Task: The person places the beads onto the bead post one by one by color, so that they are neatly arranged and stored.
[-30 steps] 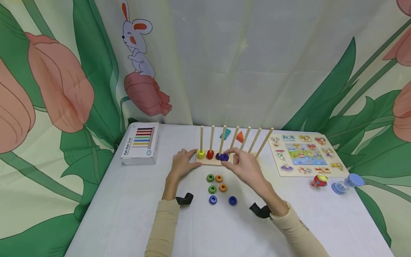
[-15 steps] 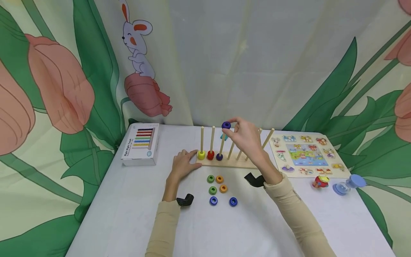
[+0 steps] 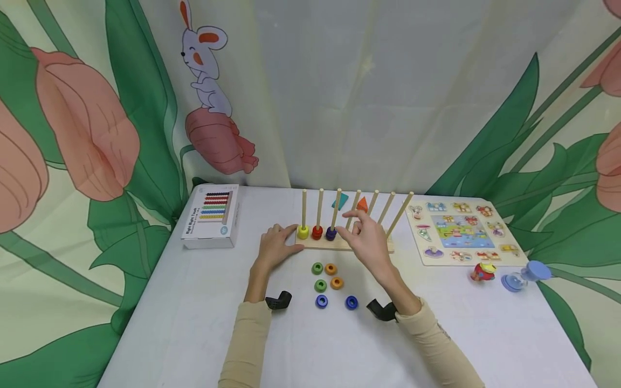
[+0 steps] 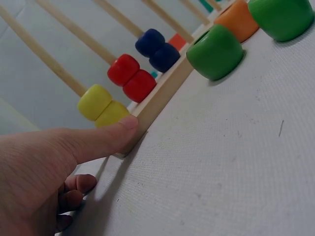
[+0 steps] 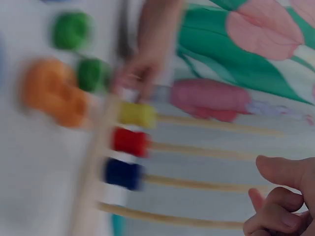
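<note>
A wooden peg stand (image 3: 346, 244) with several upright pegs lies across the table. Two yellow beads (image 4: 103, 105), two red beads (image 4: 132, 78) and two dark blue beads (image 4: 157, 50) are stacked on its three leftmost pegs. My left hand (image 3: 275, 248) holds the stand's left end, thumb along the front edge and forefinger at the back corner. Just right of the dark blue beads, my right hand (image 3: 370, 245) hovers in front of the pegs. Its thumb and forefinger are spread apart with nothing between them; the right wrist view (image 5: 283, 196) is blurred.
Green beads (image 3: 320, 285), orange beads (image 3: 337, 283) and blue beads (image 3: 351, 303) lie before the stand. A white box (image 3: 211, 216) stands left; a picture puzzle board (image 3: 466, 234), a small red toy (image 3: 483, 271) and an hourglass (image 3: 525, 276) are right. Teal (image 3: 340, 201) and orange pieces (image 3: 362, 204) lie behind.
My right hand lifted a dark blue bead to the top of the third peg, then let it go and came down. That bead now sits on the lower one. The left hand stayed put.
</note>
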A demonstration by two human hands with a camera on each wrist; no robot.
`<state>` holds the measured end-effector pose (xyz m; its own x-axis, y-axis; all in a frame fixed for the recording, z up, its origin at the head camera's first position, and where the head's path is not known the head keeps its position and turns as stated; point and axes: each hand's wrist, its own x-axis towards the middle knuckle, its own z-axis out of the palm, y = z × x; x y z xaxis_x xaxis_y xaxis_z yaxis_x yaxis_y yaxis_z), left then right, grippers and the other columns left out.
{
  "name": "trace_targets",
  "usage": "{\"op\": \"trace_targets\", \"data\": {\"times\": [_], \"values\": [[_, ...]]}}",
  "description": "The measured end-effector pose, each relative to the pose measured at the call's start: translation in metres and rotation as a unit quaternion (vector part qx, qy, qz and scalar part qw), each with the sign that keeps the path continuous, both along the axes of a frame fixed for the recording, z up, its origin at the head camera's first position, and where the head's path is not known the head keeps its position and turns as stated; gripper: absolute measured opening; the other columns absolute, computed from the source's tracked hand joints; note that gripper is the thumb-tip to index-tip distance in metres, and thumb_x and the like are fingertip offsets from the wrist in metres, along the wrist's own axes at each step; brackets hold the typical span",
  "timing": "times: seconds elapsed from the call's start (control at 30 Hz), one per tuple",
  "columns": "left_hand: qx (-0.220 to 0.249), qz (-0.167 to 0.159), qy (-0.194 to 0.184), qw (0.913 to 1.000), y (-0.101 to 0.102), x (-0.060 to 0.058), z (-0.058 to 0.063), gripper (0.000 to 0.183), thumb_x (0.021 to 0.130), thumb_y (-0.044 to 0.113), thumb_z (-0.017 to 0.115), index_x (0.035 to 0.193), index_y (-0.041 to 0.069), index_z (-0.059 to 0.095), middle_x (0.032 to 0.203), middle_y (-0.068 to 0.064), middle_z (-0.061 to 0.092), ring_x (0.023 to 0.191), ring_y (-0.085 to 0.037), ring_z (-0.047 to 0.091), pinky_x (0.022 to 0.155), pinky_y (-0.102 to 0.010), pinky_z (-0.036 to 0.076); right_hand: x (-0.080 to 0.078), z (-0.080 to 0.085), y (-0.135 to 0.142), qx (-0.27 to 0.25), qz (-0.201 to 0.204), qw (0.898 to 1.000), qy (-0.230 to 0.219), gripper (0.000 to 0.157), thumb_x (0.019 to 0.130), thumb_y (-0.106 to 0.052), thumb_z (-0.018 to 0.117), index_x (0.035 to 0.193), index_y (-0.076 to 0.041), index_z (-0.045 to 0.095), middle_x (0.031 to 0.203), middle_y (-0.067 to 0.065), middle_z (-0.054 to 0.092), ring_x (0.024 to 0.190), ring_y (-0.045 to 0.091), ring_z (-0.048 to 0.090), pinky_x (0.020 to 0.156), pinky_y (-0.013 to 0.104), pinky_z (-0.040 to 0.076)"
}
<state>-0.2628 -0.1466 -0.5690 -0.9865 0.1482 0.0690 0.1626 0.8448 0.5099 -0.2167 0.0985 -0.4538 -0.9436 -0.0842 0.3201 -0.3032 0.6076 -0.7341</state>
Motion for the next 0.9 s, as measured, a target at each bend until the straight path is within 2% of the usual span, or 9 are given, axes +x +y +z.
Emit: {"op": "trace_targets", "data": {"times": [0.1,0.23,0.4,0.53,0.63,0.73,0.9], "values": [[-0.002,-0.001,-0.003,1.0,0.0,0.0,0.0,0.073,0.079,0.059,0.066,0.141,0.024,0.049,0.095,-0.005,0.048,0.081,-0.02,0.041,0.074,-0.035,0.03,0.012,-0.027,0.002,0.007,0.002,0.999,-0.052,0.034,0.083,-0.026,0.074,0.112,-0.009,0.064,0.05,-0.002,0.043,0.04,0.014,0.036,0.039,0.026,0.025],[-0.008,0.0,-0.006,0.9999,0.0,0.001,0.002,0.074,0.079,0.06,0.066,0.141,0.023,0.049,0.095,-0.005,0.048,0.081,-0.02,0.041,0.074,-0.035,0.031,0.027,-0.054,0.005,0.031,0.008,0.995,-0.094,0.033,0.081,-0.025,0.076,0.109,-0.011,0.065,0.05,-0.003,0.043,0.041,0.012,0.036,0.04,0.025,0.025],[-0.009,0.001,0.002,1.0,0.001,0.001,0.002,0.073,0.078,0.058,0.067,0.139,0.022,0.05,0.092,-0.004,0.048,0.079,-0.02,0.041,0.072,-0.035,0.031,0.042,-0.076,0.01,0.068,0.035,0.985,-0.154,0.036,0.078,-0.029,0.078,0.106,-0.011,0.065,0.049,-0.003,0.045,0.04,0.01,0.035,0.04,0.026,0.026],[-0.009,0.002,0.002,1.0,0.001,0.0,0.003,0.073,0.078,0.058,0.068,0.139,0.022,0.05,0.091,-0.004,0.047,0.078,-0.02,0.04,0.071,-0.035,0.03,0.049,-0.086,0.011,0.105,0.062,0.974,-0.189,0.037,0.076,-0.032,0.079,0.102,-0.011,0.064,0.052,-0.004,0.047,0.041,0.009,0.039,0.04,0.027,0.028],[-0.008,0.002,0.001,1.0,0.001,0.0,0.003,0.073,0.078,0.058,0.068,0.139,0.023,0.05,0.09,-0.004,0.046,0.078,-0.02,0.039,0.071,-0.035,0.03,0.051,-0.089,0.01,0.125,0.07,0.972,-0.186,0.035,0.076,-0.031,0.079,0.1,-0.01,0.065,0.053,-0.004,0.048,0.043,0.009,0.04,0.041,0.026,0.028],[-0.008,0.002,0.0,1.0,0.0,0.0,0.003,0.073,0.078,0.058,0.067,0.14,0.023,0.05,0.091,-0.004,0.046,0.078,-0.02,0.04,0.071,-0.035,0.03,0.051,-0.084,0.009,0.131,0.068,0.973,-0.175,0.033,0.077,-0.031,0.078,0.099,-0.01,0.065,0.052,-0.005,0.047,0.042,0.008,0.039,0.04,0.025,0.027],[-0.011,0.002,-0.005,0.9999,0.0,0.0,0.001,0.073,0.079,0.059,0.067,0.14,0.024,0.049,0.092,-0.003,0.047,0.079,-0.019,0.04,0.071,-0.034,0.029,0.045,-0.052,0.008,0.128,0.046,0.982,-0.133,0.034,0.078,-0.03,0.078,0.102,-0.01,0.066,0.052,-0.004,0.046,0.042,0.009,0.036,0.04,0.025,0.026]]}}
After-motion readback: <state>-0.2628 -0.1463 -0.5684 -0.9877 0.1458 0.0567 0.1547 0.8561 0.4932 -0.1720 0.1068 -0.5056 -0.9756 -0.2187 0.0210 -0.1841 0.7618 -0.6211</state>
